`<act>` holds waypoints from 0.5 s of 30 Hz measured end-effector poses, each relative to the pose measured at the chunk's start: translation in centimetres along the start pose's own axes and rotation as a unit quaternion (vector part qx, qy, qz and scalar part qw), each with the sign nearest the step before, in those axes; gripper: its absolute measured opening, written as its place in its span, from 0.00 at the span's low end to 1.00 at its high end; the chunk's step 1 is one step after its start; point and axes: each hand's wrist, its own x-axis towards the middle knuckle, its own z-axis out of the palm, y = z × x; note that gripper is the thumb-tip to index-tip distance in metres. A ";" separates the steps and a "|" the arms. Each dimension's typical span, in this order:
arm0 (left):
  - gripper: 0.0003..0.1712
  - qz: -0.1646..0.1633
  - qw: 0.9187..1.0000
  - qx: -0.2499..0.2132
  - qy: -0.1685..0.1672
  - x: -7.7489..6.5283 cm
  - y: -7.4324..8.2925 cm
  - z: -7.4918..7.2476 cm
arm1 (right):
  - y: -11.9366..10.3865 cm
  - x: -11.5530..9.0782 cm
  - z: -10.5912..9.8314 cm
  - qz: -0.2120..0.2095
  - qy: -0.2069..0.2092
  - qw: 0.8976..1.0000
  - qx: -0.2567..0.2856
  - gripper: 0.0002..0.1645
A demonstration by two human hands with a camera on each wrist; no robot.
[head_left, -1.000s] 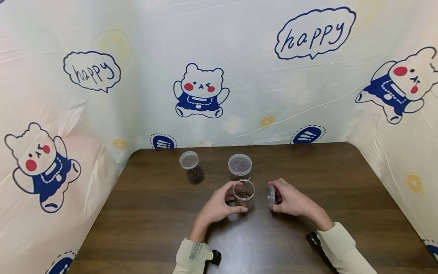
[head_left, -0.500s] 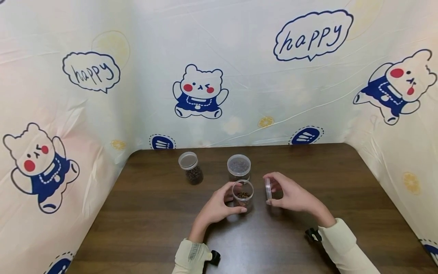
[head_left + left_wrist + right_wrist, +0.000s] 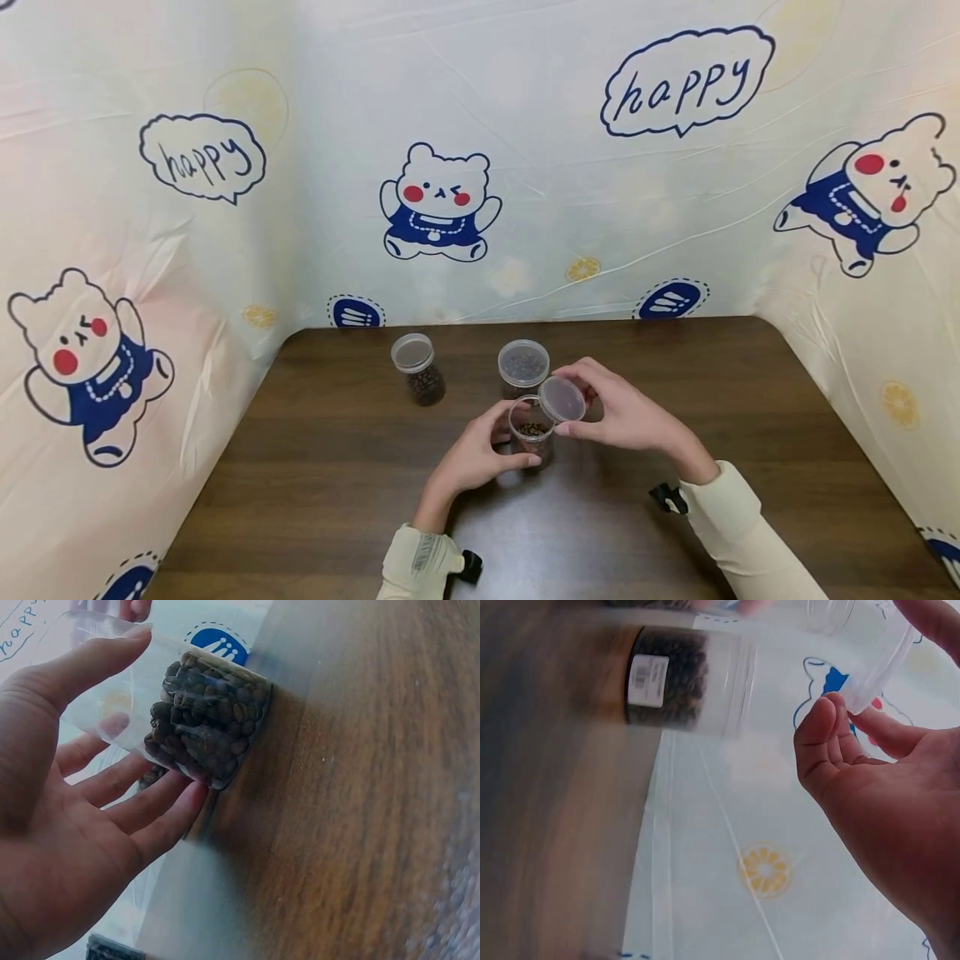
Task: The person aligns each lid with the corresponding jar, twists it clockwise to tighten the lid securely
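My left hand (image 3: pixel 474 448) grips a clear jar of coffee beans (image 3: pixel 202 712) that stands upright on the table without its cover. Thumb and fingers lie on opposite sides of the jar. In the head view its mouth faces up and the beans fill only the lower part. A clear round lid (image 3: pixel 563 399) is pinched by its edge in my right hand (image 3: pixel 630 410). The lid tilts at the right side of the jar's rim; whether they touch I cannot tell. In the right wrist view, fingertips and thumb of the right hand (image 3: pixel 885 802) hold the lid's rim (image 3: pixel 877 667).
Just behind the uncovered jar stands a second lidded jar (image 3: pixel 524 364) with dark contents. Further left is another lidded jar of beans (image 3: pixel 422 375). The wooden table (image 3: pixel 322 492) ends at a printed cloth backdrop (image 3: pixel 540 208). One jar (image 3: pixel 686 679) bears a white label.
My right hand has brought the lid leftward to the uncovered jar's rim and turned it from edge-on to tilted flat. The left hand and the jars have stayed in place.
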 end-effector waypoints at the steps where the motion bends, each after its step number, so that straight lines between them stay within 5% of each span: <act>1: 0.41 0.000 1.000 0.000 0.000 0.0 0.0 0.0 | -0.1 0.1 0.1 -0.007 0.000 1.000 -0.001 0.41; 15: 0.41 0.003 1.000 -0.009 -0.002 -0.1 -0.2 0.0 | -0.8 1.3 1.9 -0.014 -0.025 1.000 -0.001 0.43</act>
